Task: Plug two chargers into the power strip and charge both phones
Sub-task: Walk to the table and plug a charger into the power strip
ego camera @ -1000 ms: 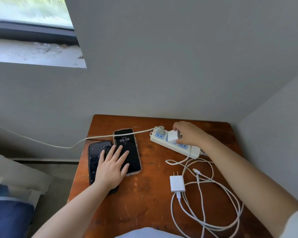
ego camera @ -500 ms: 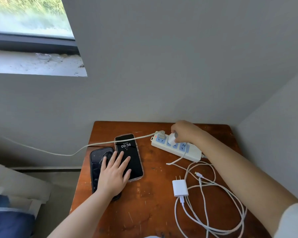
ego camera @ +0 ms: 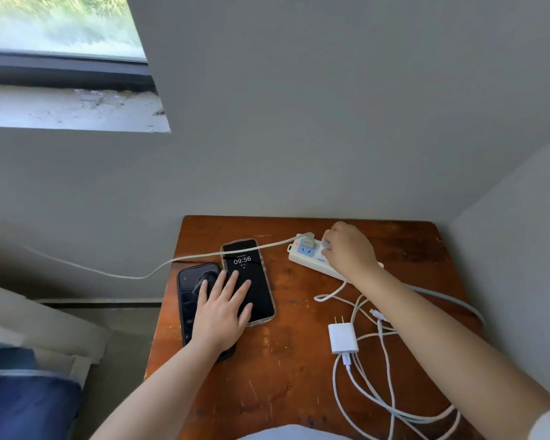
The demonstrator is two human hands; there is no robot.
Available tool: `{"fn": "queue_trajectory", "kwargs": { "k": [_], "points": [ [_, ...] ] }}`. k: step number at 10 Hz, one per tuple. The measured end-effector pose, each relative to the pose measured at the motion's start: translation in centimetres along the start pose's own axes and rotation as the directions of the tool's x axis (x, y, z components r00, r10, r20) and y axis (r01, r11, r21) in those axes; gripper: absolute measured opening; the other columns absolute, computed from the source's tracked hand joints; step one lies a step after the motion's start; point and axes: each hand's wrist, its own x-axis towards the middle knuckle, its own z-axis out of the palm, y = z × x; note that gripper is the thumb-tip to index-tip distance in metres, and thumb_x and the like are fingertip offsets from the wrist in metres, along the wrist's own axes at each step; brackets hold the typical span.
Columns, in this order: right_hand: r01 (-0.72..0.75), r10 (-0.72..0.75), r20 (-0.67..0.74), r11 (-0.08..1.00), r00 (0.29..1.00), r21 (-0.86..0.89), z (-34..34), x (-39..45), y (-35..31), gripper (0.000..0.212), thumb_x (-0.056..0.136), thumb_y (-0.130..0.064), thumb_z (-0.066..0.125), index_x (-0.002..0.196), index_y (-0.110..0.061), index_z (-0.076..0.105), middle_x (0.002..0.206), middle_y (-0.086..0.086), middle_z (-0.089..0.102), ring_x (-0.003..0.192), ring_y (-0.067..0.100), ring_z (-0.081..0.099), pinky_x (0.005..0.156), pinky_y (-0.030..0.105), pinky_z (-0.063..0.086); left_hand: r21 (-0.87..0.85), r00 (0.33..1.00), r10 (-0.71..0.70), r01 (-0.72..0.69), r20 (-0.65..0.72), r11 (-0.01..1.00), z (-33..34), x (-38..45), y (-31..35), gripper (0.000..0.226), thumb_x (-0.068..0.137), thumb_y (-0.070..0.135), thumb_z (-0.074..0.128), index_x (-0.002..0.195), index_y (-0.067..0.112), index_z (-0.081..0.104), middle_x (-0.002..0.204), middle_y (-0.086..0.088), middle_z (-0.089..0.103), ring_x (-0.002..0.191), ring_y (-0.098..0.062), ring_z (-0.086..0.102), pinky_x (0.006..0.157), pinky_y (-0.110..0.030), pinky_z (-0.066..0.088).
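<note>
A white power strip (ego camera: pixel 302 253) lies at the back of the small wooden table (ego camera: pixel 267 376), its red light lit. My right hand (ego camera: pixel 348 249) grips a white charger (ego camera: pixel 325 246) on one of the strip's sockets; most of the charger is hidden by my fingers. A second white charger (ego camera: pixel 342 337) lies prongs up on the table with its white cables (ego camera: pixel 378 404) coiled beside it. Two phones lie side by side: a dark one (ego camera: pixel 189 290) and one showing 09:56 (ego camera: pixel 245 265). My left hand (ego camera: pixel 220 309) rests flat across both.
A beige plug (ego camera: pixel 308 240) sits in the strip's end socket, its cord (ego camera: pixel 115 274) trailing left off the table. Grey walls close the table in at the back and right. A window sill (ego camera: pixel 70 109) is upper left. Blue bedding (ego camera: pixel 23 404) lies at lower left.
My right hand has pressed the charger down onto the strip, so the charger body shows less. My left hand stays on the phones.
</note>
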Motion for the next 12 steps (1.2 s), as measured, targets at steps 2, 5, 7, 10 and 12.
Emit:
{"fn": "queue_trajectory", "kwargs": {
  "k": [2, 5, 7, 10, 12],
  "points": [
    [0.050, -0.051, -0.043, 0.998, 0.998, -0.023, 1.4, -1.7, -0.2, 0.025, 0.090, -0.010, 0.058, 0.112, 0.001, 0.060, 0.118, 0.014, 0.058, 0.109, 0.024, 0.050, 0.079, 0.028, 0.047, -0.011, 1.000, 0.013, -0.013, -0.017, 1.000, 0.2, 0.1, -0.1, 0.049, 0.094, 0.044, 0.029, 0.139, 0.029, 0.021, 0.153, -0.003, 0.016, 0.141, -0.023, 0.000, 0.112, -0.044, -0.006],
    [-0.030, 0.032, 0.092, 0.999, 0.995, -0.021, 0.0, -0.3, 0.1, 0.031, 0.095, -0.014, 0.052, 0.125, -0.007, 0.054, 0.129, 0.009, 0.051, 0.115, 0.020, 0.048, 0.087, 0.025, 0.047, -0.012, 0.999, 0.017, -0.017, -0.036, 1.000, 0.3, 0.1, -0.2, 0.048, 0.094, 0.043, 0.030, 0.139, 0.028, 0.022, 0.153, -0.003, 0.017, 0.141, -0.023, 0.001, 0.112, -0.044, -0.007],
    [-0.084, 0.086, 0.131, 0.996, 0.988, -0.023, -0.1, 0.4, -0.5, 0.043, 0.089, -0.015, 0.062, 0.130, -0.009, 0.049, 0.128, 0.009, 0.051, 0.114, 0.019, 0.050, 0.087, 0.025, 0.048, -0.046, 0.998, 0.025, -0.027, -0.057, 0.999, 0.2, 0.2, -0.1, 0.048, 0.093, 0.041, 0.035, 0.138, 0.027, 0.027, 0.152, -0.005, 0.021, 0.141, -0.024, 0.004, 0.112, -0.045, -0.006],
    [0.043, -0.042, 0.017, 0.996, 0.999, -0.077, 1.6, -0.9, -0.3, 0.031, 0.089, -0.013, 0.061, 0.119, -0.004, 0.057, 0.121, 0.012, 0.054, 0.110, 0.021, 0.049, 0.075, 0.025, 0.050, -0.053, 0.997, 0.017, -0.021, -0.071, 0.998, 0.3, 0.1, -0.1, 0.047, 0.093, 0.041, 0.035, 0.137, 0.027, 0.029, 0.151, -0.005, 0.022, 0.141, -0.024, 0.005, 0.112, -0.045, -0.005],
    [0.023, -0.011, 0.097, 0.992, 0.995, -0.123, 0.2, 1.2, 0.2, 0.029, 0.094, -0.018, 0.055, 0.122, -0.009, 0.057, 0.120, 0.009, 0.056, 0.106, 0.022, 0.055, 0.078, 0.026, 0.049, -0.054, 0.998, 0.017, -0.021, -0.066, 0.998, 0.2, 0.1, -0.1, 0.047, 0.093, 0.041, 0.034, 0.137, 0.027, 0.028, 0.152, -0.004, 0.021, 0.141, -0.024, 0.005, 0.112, -0.045, -0.006]
  ]
}}
